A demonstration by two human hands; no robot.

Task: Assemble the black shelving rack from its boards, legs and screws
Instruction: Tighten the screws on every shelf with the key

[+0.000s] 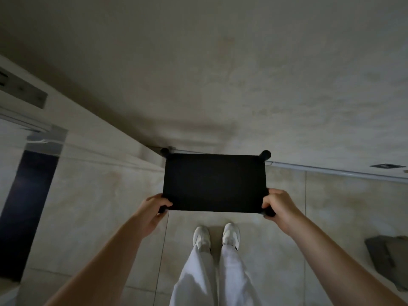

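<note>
In the middle of the view, the black rack [215, 182] is being held up above the tiled floor [99, 206], close to the wall [220, 74]. Its flat top board is facing the camera. Its far edge is sitting just beside the line where the wall and floor are meeting. The left hand [154, 208] is gripping the near left corner, with the fingers curling around it. The right hand [277, 206] is gripping the near right corner the same way. Two round black legs [265, 155] are poking out at the far corners. The legs at the near corners are mostly hiding under the hands. Everything under the board is hidden. The floor is open to the left and right of the rack. Two white shoes [217, 236] are standing on the floor just near the rack. A gray thing [386, 259] is lying at the right edge, cut off and too blurry to tell.
</note>
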